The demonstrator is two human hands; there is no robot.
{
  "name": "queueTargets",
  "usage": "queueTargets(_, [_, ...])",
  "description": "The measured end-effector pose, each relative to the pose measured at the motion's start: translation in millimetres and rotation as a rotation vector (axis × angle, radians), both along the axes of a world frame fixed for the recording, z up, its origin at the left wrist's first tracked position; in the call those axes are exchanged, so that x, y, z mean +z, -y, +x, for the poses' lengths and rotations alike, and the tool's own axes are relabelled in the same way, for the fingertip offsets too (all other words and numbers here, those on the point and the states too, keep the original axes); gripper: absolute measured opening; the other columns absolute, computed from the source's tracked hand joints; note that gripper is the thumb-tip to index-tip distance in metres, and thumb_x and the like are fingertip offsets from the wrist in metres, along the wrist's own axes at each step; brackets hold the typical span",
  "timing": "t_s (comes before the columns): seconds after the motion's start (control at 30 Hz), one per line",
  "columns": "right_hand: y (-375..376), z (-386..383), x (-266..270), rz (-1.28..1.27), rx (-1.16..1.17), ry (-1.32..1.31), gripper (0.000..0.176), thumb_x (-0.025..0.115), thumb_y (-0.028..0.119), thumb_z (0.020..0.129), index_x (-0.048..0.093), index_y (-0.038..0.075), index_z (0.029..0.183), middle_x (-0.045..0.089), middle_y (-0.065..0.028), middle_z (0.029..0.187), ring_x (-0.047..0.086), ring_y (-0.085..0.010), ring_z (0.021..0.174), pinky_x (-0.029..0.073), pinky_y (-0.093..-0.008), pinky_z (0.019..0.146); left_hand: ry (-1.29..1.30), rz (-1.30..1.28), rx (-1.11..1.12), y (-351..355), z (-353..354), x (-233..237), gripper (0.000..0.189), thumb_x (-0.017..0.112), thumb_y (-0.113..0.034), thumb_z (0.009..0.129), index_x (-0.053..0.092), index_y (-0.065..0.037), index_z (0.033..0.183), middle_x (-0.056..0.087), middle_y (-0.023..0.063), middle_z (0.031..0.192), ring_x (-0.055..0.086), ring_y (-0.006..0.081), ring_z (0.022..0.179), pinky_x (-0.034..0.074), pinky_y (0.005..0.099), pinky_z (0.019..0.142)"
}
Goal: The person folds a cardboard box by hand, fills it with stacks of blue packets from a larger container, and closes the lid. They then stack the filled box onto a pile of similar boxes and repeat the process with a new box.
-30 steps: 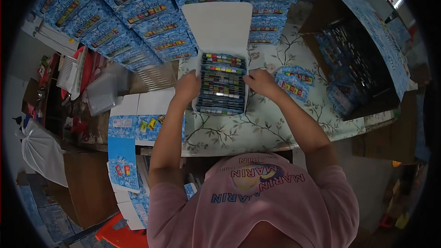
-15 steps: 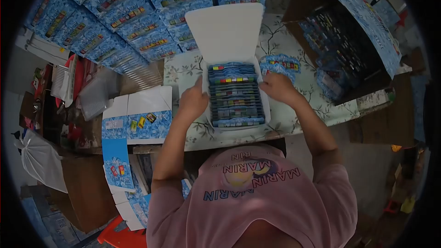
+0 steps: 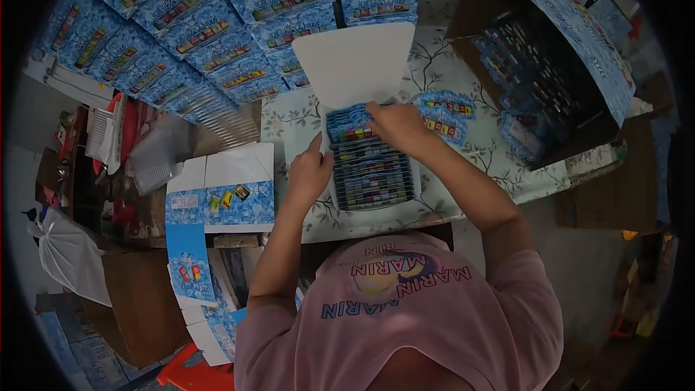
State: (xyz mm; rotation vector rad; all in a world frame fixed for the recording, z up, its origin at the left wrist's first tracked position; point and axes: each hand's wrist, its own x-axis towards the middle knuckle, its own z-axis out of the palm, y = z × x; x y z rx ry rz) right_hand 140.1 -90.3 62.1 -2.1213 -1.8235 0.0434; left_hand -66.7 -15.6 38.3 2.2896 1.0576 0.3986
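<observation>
An open white box stands on the table, its lid raised at the back. Inside is a row of flat blue packets with small coloured pictures. Beside the box's left wall rests my left hand, thumb and forefinger apart, nothing seen in it. My right hand reaches over the right wall into the back of the box. Its thumb and forefinger close on blue packets there; the other fingers are hidden. Loose blue packets lie on the cloth right of the box.
A large tipped carton at the right holds many packets. Stacked blue printed boxes line the back. Flattened printed cartons lie left on the flowered tablecloth. Clear plastic trays and a white bag are further left.
My right hand has moved left from the box's right wall onto the back packets, which now lean and spread. My left hand stays by the left wall. The lid has tilted lower.
</observation>
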Motion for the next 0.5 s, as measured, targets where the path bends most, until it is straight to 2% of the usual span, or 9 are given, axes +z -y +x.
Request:
queueTargets(0.1, [-9.4,-1.0,-16.2,-0.014,0.126,0.141,0.014,0.061,0.017,0.079,0.054,0.006,0.084,0.059,-0.0121,0.064,0.06,-0.032,0.061,0.044,-0.0427,0.051,0.036,0.028,0.027,2.4,-4.1,-1.5,0.048,0.057,-0.02,0.084,0.046,0.003,0.124,0.051,0.0125,0.049,0.055,0.029,0.048,0.042,0.0376,0.049])
queueTargets(0.17, [8.3,0.8,5.2,0.253,0.178,-0.12,0.015,0.063,0.015,0.078,0.052,0.005,0.082,0.06,-0.0123,0.065,0.06,-0.0322,0.061,0.043,-0.0423,0.05,-0.015,-0.033,0.044,5.2,-7.9,7.9,0.047,0.057,-0.021,0.084,0.048,0.002,0.124,0.058,0.0138,0.061,0.058,0.0281,0.055,0.045,0.038,0.052])
queueTargets(0.2, [21.3,2.8,24.4,0.282,0.102,-0.225,0.016,0.063,0.015,0.079,0.052,0.004,0.082,0.059,-0.0119,0.063,0.059,-0.0296,0.058,0.043,-0.0405,0.05,-0.015,-0.038,0.048,8.1,-10.0,8.8,0.047,0.057,-0.021,0.084,0.048,0.002,0.124,0.058,0.0138,0.061,0.058,0.0281,0.055,0.045,0.038,0.052])
queueTargets(0.27, [53.4,16.5,57.0,0.329,-0.05,-0.471,0.016,0.062,0.016,0.082,0.054,0.002,0.085,0.056,-0.009,0.06,0.055,-0.02,0.054,0.041,-0.0334,0.05,0.152,0.325,0.008,15.0,-10.4,9.5,0.048,0.057,-0.023,0.084,0.047,0.001,0.124,0.062,0.0191,0.093,0.061,0.0326,0.084,0.049,0.039,0.067])
queueTargets(0.3, [70.5,27.9,64.0,0.343,-0.125,-0.613,0.016,0.061,0.017,0.085,0.057,0.002,0.086,0.054,-0.0065,0.058,0.052,-0.0129,0.053,0.04,-0.028,0.05,0.152,0.316,0.005,19.7,-4.9,11.4,0.048,0.057,-0.023,0.084,0.047,0.001,0.124,0.062,0.0191,0.093,0.061,0.0326,0.084,0.049,0.039,0.067])
queueTargets(0.37, [99.5,58.3,69.3,0.215,-0.199,-0.568,0.016,0.06,0.016,0.085,0.056,0.001,0.087,0.053,-0.0055,0.059,0.051,-0.0114,0.053,0.04,-0.027,0.051,0.162,0.4,-0.364,29.2,15.4,15.0,0.057,0.052,-0.035,0.087,0.04,0.001,0.13,0.043,0.0219,0.129,0.044,0.0344,0.118,0.041,0.0413,0.092])
queueTargets(0.4, [108.3,70.4,70.8,0.098,-0.263,-0.52,0.016,0.059,0.015,0.086,0.056,0.0,0.089,0.052,-0.0046,0.059,0.049,-0.0099,0.054,0.039,-0.0259,0.051,0.167,0.396,-0.367,30.5,26.9,8.6,0.057,0.052,-0.035,0.087,0.04,0.001,0.13,0.043,0.0219,0.129,0.044,0.0344,0.118,0.041,0.0413,0.092])
queueTargets(0.47, [113.1,89.1,47.5,0.081,-0.329,-0.479,0.016,0.059,0.015,0.085,0.056,0.0,0.091,0.053,-0.0054,0.059,0.05,-0.0106,0.054,0.039,-0.026,0.051,-0.282,0.455,-0.563,25.3,52.9,-4.4,0.071,0.046,-0.048,0.088,0.027,0.001,0.136,0.024,0.0199,0.143,0.021,0.0312,0.134,0.022,0.0467,0.107])
queueTargets(0.5, [115.4,95.4,34.0,0.067,-0.389,-0.439,0.017,0.059,0.014,0.085,0.057,0.0,0.093,0.054,-0.0062,0.06,0.05,-0.0114,0.054,0.039,-0.026,0.051,-0.377,0.364,-0.553,8.9,66.9,-2.6,0.082,0.04,-0.057,0.087,0.017,0.0,0.14,0.011,0.0174,0.147,0.009,0.0301,0.137,0.013,0.0507,0.108])
